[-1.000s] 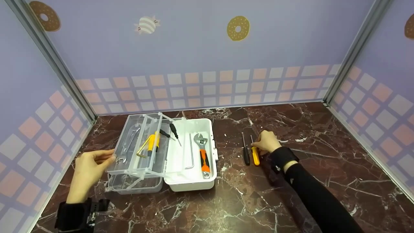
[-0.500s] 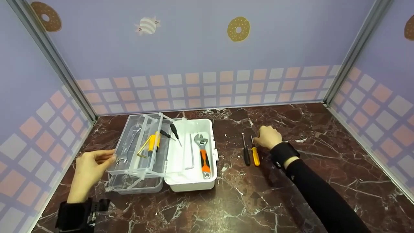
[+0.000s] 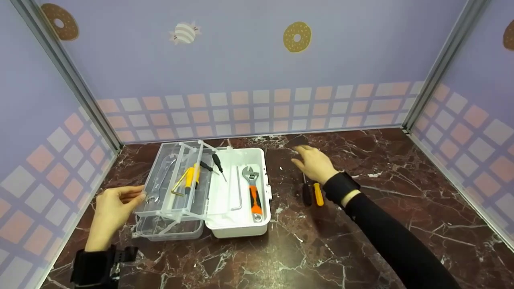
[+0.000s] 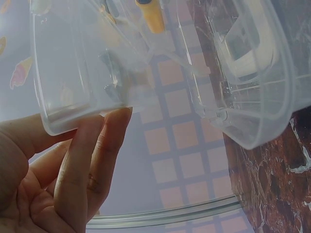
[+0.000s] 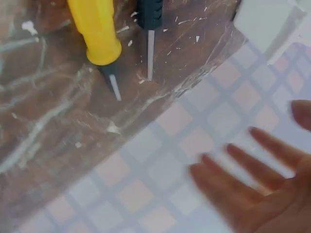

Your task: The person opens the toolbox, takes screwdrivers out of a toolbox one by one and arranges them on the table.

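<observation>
Clear tray [image 4: 56, 77] is being pinched at L edge by L hand [image 3: 114, 206]; adj. wrench [image 3: 255, 196] is being held in white box [image 3: 241, 231] beside. On tabletop [image 3: 281, 265], blk. screwdriver [image 3: 306, 196] and yel. screwdriver [image 3: 318, 195] are being partly hidden by R hand [image 3: 315, 164], fingers being held out.

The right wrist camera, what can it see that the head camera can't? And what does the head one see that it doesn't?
Only the right wrist camera shows the shaft of the yellow screwdriver; in the head view, the right hand blocks it.

Only the head camera shows the left hand holding the edge of the clear tray, the adjustable wrench and the doughnut pictures.

Both show the right hand, the yellow handle, the black screwdriver, the table and the checked wall.
</observation>
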A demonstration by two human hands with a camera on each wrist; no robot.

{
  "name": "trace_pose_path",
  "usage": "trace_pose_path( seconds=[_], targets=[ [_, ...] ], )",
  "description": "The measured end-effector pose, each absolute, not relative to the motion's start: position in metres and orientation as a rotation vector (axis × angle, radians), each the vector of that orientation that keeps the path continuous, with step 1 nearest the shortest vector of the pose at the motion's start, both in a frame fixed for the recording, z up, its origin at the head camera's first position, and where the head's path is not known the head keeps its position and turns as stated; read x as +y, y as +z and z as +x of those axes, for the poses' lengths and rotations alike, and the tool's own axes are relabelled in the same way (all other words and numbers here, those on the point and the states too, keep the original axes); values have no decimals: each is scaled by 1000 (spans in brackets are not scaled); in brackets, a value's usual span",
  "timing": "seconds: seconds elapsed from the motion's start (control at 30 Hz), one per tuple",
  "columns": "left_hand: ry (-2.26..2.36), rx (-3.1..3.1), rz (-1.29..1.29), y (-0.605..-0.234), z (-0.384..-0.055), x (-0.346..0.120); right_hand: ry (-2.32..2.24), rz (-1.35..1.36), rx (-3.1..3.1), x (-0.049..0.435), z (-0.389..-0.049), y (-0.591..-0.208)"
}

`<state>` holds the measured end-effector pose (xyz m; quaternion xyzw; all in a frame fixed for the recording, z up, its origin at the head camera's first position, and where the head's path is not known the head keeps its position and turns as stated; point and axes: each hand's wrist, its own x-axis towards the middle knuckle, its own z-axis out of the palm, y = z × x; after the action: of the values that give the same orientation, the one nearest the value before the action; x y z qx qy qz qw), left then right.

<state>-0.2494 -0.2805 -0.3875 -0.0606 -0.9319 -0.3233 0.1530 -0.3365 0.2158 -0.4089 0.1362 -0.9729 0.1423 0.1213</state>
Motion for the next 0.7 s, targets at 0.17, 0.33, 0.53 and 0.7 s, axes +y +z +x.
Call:
trace_pose_path(
  seconds=[0.17,0.33,0.53,0.7],
  targets=[
    [-916,-2664,-171,-387,-250,-280,337,625,-2785,194,-342,-401],
    [-935,-2682,-145,-386,-250,-281,190,865,-2720,164,-346,-391],
    [-927,-2696,-143,-387,-251,-280,88,1039,-2675,122,-349,-381],
    [-927,-2704,-145,-386,-251,-281,3,1127,-2648,94,-353,-377]
  ],
)
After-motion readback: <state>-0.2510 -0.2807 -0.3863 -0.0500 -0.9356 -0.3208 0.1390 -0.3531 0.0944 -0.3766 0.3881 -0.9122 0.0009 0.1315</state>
